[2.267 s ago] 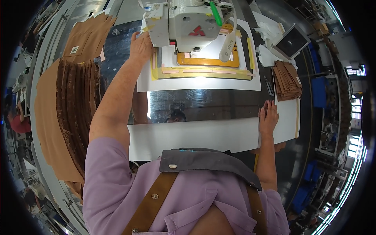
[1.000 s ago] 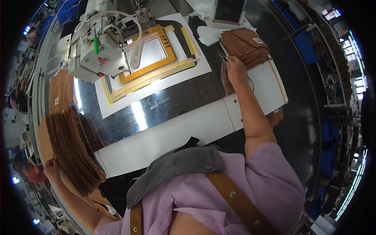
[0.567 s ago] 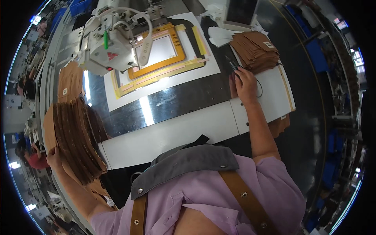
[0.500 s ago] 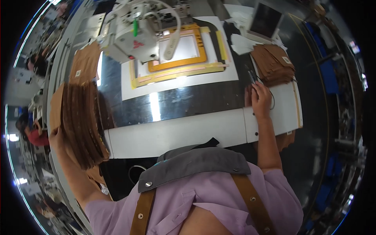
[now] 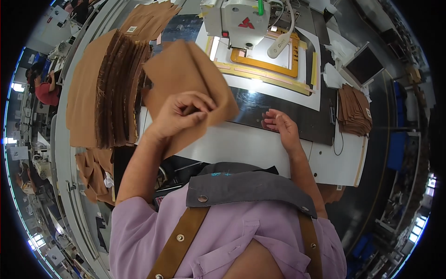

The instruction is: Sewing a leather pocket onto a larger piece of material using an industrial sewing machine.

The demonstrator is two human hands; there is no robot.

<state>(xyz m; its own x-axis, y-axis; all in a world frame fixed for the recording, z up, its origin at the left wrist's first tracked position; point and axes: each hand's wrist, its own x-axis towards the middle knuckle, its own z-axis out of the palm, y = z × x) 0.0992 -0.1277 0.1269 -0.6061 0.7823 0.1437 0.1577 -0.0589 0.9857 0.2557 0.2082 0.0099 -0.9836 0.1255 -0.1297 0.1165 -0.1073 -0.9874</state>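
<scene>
My left hand (image 5: 186, 111) grips a loose brown fabric piece (image 5: 186, 65), raised and creased in front of the thick left stack of brown pieces (image 5: 107, 93). My right hand (image 5: 283, 125) is empty, fingers apart and slightly curled, above the near part of the dark shiny plate (image 5: 251, 104). Beyond them stands the white sewing machine head (image 5: 237, 18) over an orange frame (image 5: 262, 69) with yellow-taped borders on a white sheet. A slim dark tool (image 5: 332, 111) with a cable or cord near it lies right of my right hand, beside a smaller brown stack (image 5: 353, 109).
A small screen (image 5: 364, 65) and white scraps (image 5: 334, 76) sit at the back right. More brown pieces lie behind and below the left stack (image 5: 93, 172). A co-worker in red (image 5: 49, 93) is at the far left; blue bins (image 5: 397, 149) stand at the right.
My left hand has brought a brown piece from the left stack toward the middle. My right hand has left the dark tool and moved left with fingers apart.
</scene>
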